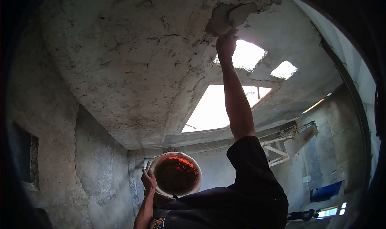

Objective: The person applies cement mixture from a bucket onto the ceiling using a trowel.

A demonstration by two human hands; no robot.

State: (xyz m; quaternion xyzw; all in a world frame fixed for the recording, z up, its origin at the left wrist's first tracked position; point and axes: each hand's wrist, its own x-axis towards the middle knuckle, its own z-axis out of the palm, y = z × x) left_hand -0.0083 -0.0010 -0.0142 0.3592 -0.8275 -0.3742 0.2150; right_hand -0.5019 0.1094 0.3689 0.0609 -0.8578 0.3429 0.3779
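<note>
My right hand [226,45] is raised high at the top of the view, its fingers closed round the handle of a trowel [241,13]. The trowel's blade lies against a patch of wet grey plaster [219,20] on the rough concrete surface. Lower down, my left hand [149,180] grips the rim of a round bucket [199,164] at its left side. Dark material with an orange-red glow of colour shows inside the bucket.
Bright openings [209,110] lie below and right of the trowel. A metal frame [277,152] juts out at the right. A dark wall recess [25,158] is at the left. Another person [303,215] appears small at the lower right.
</note>
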